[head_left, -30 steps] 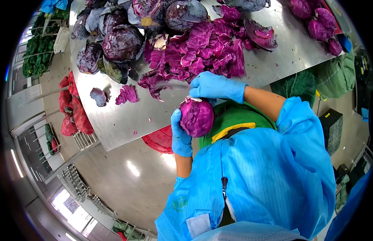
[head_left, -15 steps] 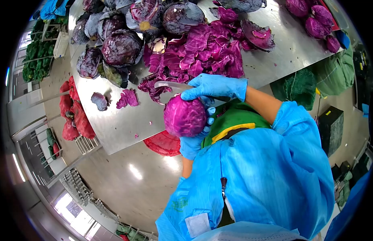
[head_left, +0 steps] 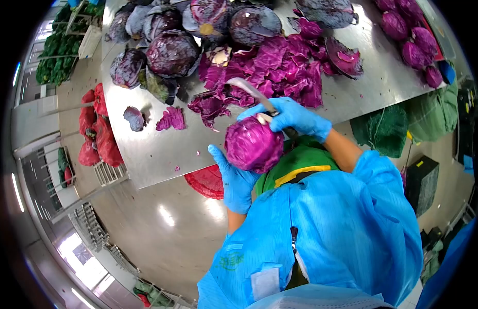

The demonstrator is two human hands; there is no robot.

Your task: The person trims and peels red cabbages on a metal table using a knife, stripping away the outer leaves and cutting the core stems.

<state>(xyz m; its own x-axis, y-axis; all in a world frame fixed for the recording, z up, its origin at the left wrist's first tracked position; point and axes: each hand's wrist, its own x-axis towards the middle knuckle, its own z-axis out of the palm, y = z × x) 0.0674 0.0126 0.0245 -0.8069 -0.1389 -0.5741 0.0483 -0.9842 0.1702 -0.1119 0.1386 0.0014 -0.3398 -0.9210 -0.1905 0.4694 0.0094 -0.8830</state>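
Glossy round cabbage, curved knife

Bright indoor light is filling the scene. The metal table is throwing white glare at its far right, and the floor is mirroring two pale streaks on the left. A near-left window is blowing out to white, while a light tube is glowing at the left margin. Soft shadows are darkening gaps among the whole cabbages. The held cabbage is showing crisply; the wide lens is bending outer lines and blackening the corners.
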